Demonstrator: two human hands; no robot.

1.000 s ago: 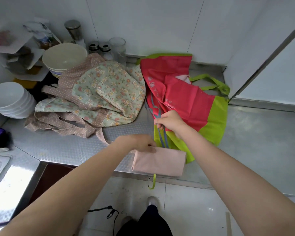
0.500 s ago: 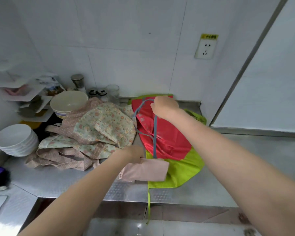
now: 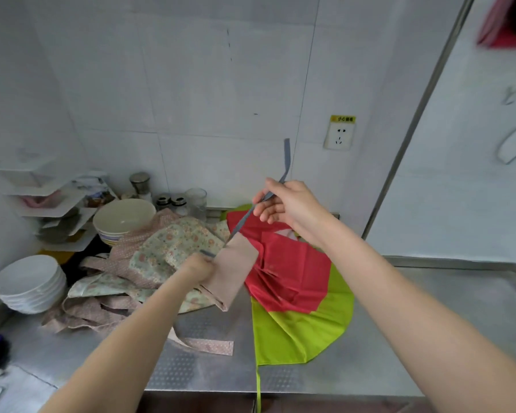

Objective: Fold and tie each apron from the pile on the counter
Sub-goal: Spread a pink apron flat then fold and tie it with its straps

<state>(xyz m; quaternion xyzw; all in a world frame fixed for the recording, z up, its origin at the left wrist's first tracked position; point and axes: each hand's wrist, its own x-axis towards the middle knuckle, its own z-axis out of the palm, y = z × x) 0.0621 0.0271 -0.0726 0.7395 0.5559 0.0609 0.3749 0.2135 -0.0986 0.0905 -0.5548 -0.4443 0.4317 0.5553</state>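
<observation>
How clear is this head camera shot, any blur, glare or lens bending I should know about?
Head view: the hands, folded pink apron and grey strap look fairly sharp; the red object at top right is smeared; wide-angle bending bows the metal wall trim; soft, even light, with only mild sheen on the steel counter.

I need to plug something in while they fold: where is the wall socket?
In the head view, the wall socket sits on the tiled back wall, right of centre, above the red and green apron and above the raised right hand.
</observation>
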